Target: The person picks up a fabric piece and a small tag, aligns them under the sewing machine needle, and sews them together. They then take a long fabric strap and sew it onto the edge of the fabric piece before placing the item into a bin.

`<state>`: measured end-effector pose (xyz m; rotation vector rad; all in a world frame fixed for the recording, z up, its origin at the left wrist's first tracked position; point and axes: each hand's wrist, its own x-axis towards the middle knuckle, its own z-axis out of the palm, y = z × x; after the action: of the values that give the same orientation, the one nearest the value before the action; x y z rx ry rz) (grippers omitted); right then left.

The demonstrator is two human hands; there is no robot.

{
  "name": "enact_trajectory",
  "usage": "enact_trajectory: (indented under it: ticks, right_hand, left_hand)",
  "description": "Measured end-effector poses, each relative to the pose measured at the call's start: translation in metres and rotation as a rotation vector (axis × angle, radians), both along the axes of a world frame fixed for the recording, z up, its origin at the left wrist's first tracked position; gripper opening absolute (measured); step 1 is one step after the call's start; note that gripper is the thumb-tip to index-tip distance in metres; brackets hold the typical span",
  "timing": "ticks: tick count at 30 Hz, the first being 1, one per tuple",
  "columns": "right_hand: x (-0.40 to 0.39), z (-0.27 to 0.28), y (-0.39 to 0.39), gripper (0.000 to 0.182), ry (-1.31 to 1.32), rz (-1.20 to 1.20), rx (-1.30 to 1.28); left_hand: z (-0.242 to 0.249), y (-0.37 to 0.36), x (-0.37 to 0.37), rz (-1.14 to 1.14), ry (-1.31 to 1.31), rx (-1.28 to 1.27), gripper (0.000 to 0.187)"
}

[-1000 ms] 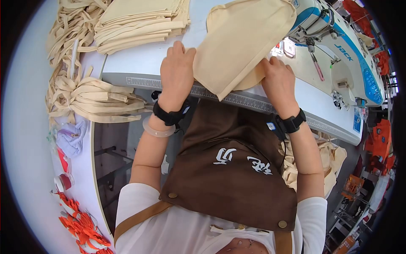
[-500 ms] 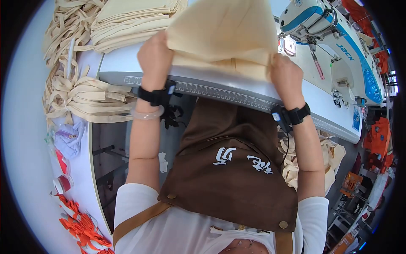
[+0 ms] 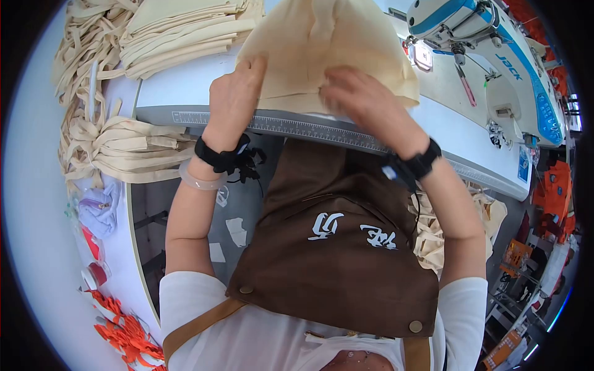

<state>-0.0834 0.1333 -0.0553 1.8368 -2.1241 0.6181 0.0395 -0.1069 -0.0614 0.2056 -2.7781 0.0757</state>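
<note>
A cream canvas cloth piece (image 3: pixel 297 71) lies over the front of the white sewing table, its lower edge close to the ruler strip. My left hand (image 3: pixel 238 91) is at the cloth's left edge, fingers curled and closed on it. Over the lower middle of the cloth is my right hand (image 3: pixel 362 99), its fingers smeared by motion, so their grip does not show. Both wrists wear black straps with small devices.
A white and blue sewing machine (image 3: pixel 520 68) stands at the right, with a pink-handled tool (image 3: pixel 467 86) beside it. Folded cream cloths (image 3: pixel 182 37) are stacked at the back left. Bundled cream straps (image 3: pixel 133 145) lie at left, near a lilac pouch (image 3: pixel 99 207).
The cloth has come down flatter onto the table. My right hand has left the cloth's right edge and moved left toward its middle; my left hand stays near the left edge.
</note>
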Motion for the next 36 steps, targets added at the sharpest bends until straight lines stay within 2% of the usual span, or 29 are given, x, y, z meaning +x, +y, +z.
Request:
enact_trajectory:
  ticks: [3,4,6,9,12,13,15,16,19,22,25,26,28,31,34,36]
  right_hand:
    - [-0.022,-0.004,-0.014,0.022,-0.034,-0.16,0.039]
    - [-0.028,-0.003,-0.018,0.02,-0.055,-0.235,0.067]
    - [-0.043,-0.017,-0.022,0.013,-0.006,-0.188,-0.033]
    - [-0.045,-0.022,-0.024,0.009,-0.038,-0.175,-0.09]
    - [-0.045,-0.025,-0.024,0.008,-0.055,-0.184,-0.076]
    - [-0.045,-0.026,-0.024,0.008,-0.047,-0.181,-0.068]
    - [-0.041,-0.021,-0.021,0.009,-0.015,-0.196,0.063]
    - [-0.04,-0.018,-0.02,0.011,0.004,-0.205,0.126]
    - [-0.035,-0.013,-0.012,0.01,0.111,-0.31,0.175]
    - [-0.038,-0.009,-0.021,0.011,0.159,-0.604,0.302]
    - [-0.048,-0.019,-0.022,0.015,0.243,-0.583,0.177]
    - [-0.047,-0.02,-0.02,0.017,0.228,-0.58,0.211]
    - [-0.032,-0.003,-0.016,0.021,0.2,-0.571,0.278]
    - [-0.006,0.019,-0.001,0.018,0.197,-0.492,0.217]
    - [0.005,0.01,0.01,0.022,-0.088,-0.144,-0.07]
    - [0.008,-0.008,0.002,0.025,-0.351,-0.057,-0.151]
  left_hand:
    - [0.001,-0.015,0.006,-0.205,0.001,-0.036,0.037]
    - [0.002,-0.018,0.009,-0.173,-0.04,-0.025,0.038]
    - [0.013,-0.02,0.015,-0.109,-0.119,-0.004,0.039]
    - [0.032,-0.003,0.022,-0.205,-0.039,-0.054,0.037]
    - [0.031,0.039,0.013,-0.546,0.164,0.244,0.037]
    - [0.025,0.049,0.005,-0.567,0.161,0.254,0.037]
    - [0.006,0.062,-0.011,-0.604,0.166,0.27,0.036]
    - [-0.001,0.063,-0.012,-0.509,0.05,0.238,0.034]
    - [-0.005,0.064,-0.007,-0.43,-0.033,0.258,0.032]
    - [0.006,0.067,0.005,-0.422,-0.085,0.343,0.03]
    - [0.009,0.062,0.006,-0.44,-0.069,0.389,0.031]
    - [0.011,0.062,0.004,-0.407,-0.073,0.379,0.032]
    - [0.013,0.062,-0.005,-0.34,-0.079,0.359,0.034]
    - [-0.004,0.053,-0.013,-0.394,0.016,0.446,0.037]
    - [-0.01,0.053,-0.014,-0.437,0.092,0.525,0.036]
    - [-0.018,0.053,-0.013,-0.453,0.137,0.509,0.035]
